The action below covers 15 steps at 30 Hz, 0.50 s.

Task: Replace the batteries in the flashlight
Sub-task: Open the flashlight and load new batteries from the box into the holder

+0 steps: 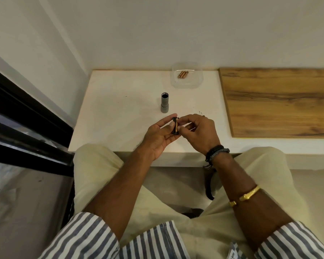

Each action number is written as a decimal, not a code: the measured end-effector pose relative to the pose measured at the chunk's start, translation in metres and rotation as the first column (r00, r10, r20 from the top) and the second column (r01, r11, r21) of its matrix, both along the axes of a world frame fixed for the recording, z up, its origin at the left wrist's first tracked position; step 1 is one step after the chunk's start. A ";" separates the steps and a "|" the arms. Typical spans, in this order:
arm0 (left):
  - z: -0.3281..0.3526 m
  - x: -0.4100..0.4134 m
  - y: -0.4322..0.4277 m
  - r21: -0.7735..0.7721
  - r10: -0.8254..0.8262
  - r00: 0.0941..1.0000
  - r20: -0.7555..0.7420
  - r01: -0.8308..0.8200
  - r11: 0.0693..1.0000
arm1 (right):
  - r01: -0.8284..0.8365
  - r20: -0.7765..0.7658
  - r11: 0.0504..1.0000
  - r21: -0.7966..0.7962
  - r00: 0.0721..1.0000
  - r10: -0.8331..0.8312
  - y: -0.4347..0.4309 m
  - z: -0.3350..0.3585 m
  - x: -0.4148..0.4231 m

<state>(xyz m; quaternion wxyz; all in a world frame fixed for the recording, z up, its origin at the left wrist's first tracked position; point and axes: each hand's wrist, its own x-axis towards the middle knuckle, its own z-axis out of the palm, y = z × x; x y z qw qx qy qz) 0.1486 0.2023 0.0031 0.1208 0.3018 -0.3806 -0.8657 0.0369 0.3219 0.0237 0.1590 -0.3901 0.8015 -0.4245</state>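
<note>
The battery holder [175,126] is being pinched in the left hand [160,136]'s grip, at 6 o'clock from the flashlight [165,103] body standing on the surface [120,101]. A cell is being worked by the right hand [198,130]'s closed fingertips; polarity should be checked.

**No legible text in view**

Nothing is reading clearly anywhere. A small white paper tag [233,254] is poking out at the striped shirt's lower edge, showing a few dark printed characters, but they are appearing too small and blurred to make out.
</note>
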 end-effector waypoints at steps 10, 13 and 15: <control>-0.002 0.000 0.002 -0.056 -0.008 1.000 0.002 0.008 0.998 | -0.023 -0.051 0.999 0.029 0.998 0.025 0.001 0.000 -0.001; -0.001 0.001 0.001 -0.099 -0.002 0.999 0.036 0.005 0.995 | -0.065 -0.066 0.996 0.068 0.995 0.070 0.003 0.001 -0.003; -0.002 0.001 0.001 -0.125 -0.001 0.998 0.064 0.009 0.992 | -0.093 -0.086 0.991 0.095 0.991 0.102 0.004 0.001 -0.003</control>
